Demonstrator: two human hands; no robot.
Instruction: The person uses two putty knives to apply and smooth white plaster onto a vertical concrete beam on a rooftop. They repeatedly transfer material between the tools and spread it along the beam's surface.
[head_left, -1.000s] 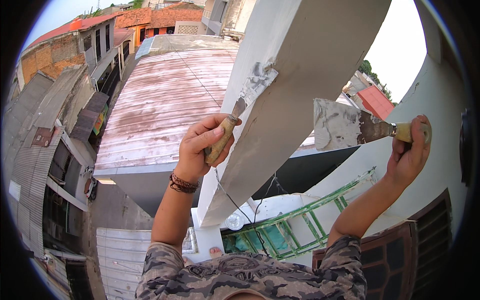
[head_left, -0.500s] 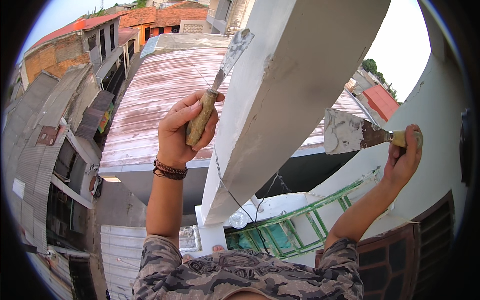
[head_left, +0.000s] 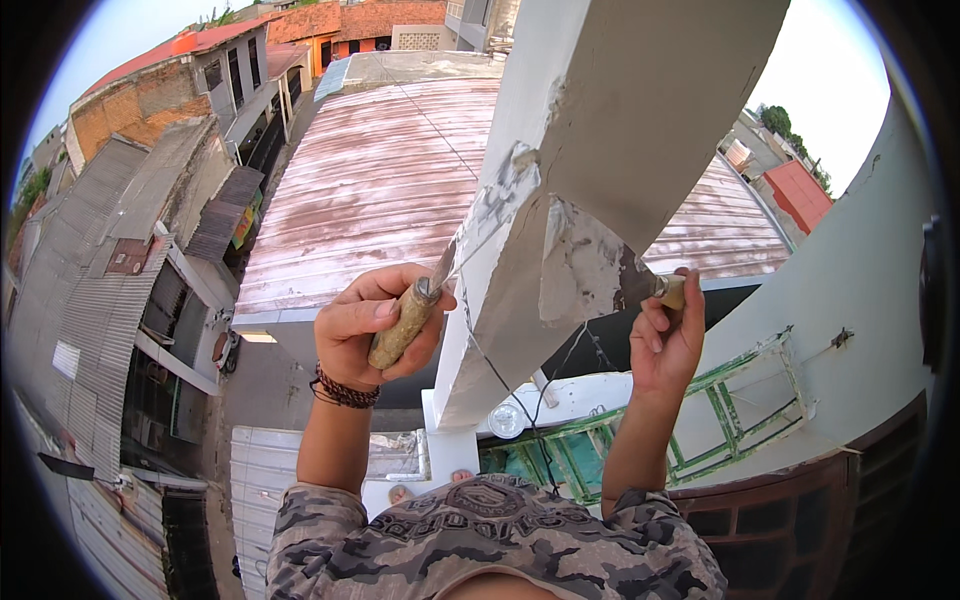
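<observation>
Head view: I see both hands closed on handles and apart from each other, one on either side of the concrete pillar (head_left: 640,130). Just left of the pillar, the left hand (head_left: 350,325) grips a narrow putty knife (head_left: 420,300) by its rough wooden handle, thumb laid along it. The knife's blade, smeared with pale filler, slants up over the pillar's narrow left face, close to the chipped corner edge; I can't tell how firmly it presses there. Right of the pillar, the right hand (head_left: 668,345) pinches the short, pale handle of a wide scraper (head_left: 582,262). Its broad blade, coated in whitish filler, is in front of the pillar's wide right face; whether they touch, I can't tell.

A dark braided bracelet (head_left: 346,390) circles the left wrist, and the person wears a camouflage shirt (head_left: 520,550). By the pillar's foot are a round clear container (head_left: 507,420) and a dark cable (head_left: 495,365) hanging in a loose curve. Right of that foot lies a green ladder (head_left: 725,420). Farther out, a rust-streaked corrugated roof (head_left: 370,160) spreads behind the pillar, and a red roof (head_left: 797,195) shows beyond its right side.
</observation>
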